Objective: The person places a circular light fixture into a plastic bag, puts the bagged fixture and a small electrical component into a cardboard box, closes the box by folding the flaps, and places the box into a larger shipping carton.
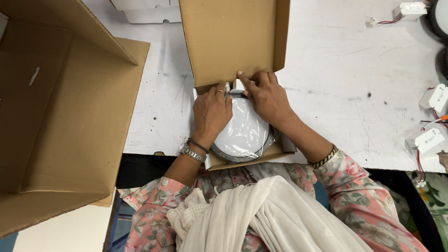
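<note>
round lamp (245,130) half under hands (212,114)

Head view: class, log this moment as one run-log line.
left hand: on bagged round lamp | right hand: at lamp's far edge | small carton: open

A single head-worn camera looks steeply down, close over the white table (354,93) edge.

brown box (233,37), white disc (242,128), pink floral sleeves (359,186)
</note>
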